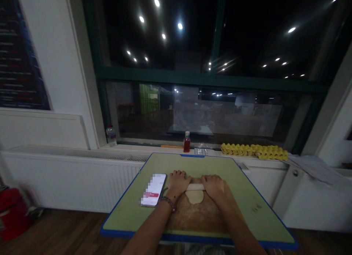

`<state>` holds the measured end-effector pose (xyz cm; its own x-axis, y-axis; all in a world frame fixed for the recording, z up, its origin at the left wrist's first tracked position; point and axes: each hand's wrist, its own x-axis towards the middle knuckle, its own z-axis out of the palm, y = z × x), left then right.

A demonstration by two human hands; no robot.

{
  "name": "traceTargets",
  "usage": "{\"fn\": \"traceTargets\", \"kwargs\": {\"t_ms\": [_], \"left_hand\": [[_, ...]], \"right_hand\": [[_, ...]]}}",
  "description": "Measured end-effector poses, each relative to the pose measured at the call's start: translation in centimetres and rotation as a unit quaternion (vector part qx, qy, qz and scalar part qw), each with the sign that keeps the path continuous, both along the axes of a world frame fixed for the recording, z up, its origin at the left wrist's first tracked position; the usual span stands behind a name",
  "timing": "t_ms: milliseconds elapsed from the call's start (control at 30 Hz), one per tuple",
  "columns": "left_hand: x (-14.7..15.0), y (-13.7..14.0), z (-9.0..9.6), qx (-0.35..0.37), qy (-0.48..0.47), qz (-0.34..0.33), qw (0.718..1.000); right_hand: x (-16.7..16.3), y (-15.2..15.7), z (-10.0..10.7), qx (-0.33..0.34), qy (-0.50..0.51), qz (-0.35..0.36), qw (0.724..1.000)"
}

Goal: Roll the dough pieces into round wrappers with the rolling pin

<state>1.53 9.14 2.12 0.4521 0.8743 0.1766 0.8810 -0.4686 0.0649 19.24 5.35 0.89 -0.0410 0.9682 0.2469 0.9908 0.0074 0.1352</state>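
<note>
A pale rolling pin [195, 187] lies crosswise over a flattened piece of dough [195, 197] on a brown wooden board [196, 218]. Around the pin's left end is my left hand [178, 181], its fingers curled over the far side. My right hand [213, 186] wraps the right end in the same way. Only the middle of the pin shows between the two hands. The dough sticks out on the near side of the pin as a rounded sheet. A beaded bracelet [168, 203] circles my left wrist.
The board rests on a green table [129, 211] with a blue edge. A lit phone [155, 189] lies left of my left hand. On the windowsill stand a bottle of red liquid [186, 142], a clear bottle [111, 136] and yellow egg trays [254, 151]. A radiator [68, 181] runs behind.
</note>
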Motion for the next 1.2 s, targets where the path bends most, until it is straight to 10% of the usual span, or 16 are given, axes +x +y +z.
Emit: {"fn": "traceTargets", "kwargs": {"t_ms": [233, 800, 1200], "left_hand": [[-0.4, -2.3, -1.5, 0.093, -0.044, -0.031, 0.994], [-0.1, -1.3, -0.4, 0.028, -0.026, -0.018, 0.999], [-0.6, -5.4, -2.2, 0.057, -0.094, -0.117, 0.987]], "right_hand": [[-0.8, -3.9, -0.6, 0.041, 0.067, -0.022, 0.997], [-1.4, -2.2, 1.5, -0.004, 0.068, -0.031, 0.997], [0.6, -5.1, -3.5, 0.047, -0.015, 0.066, 0.997]]}}
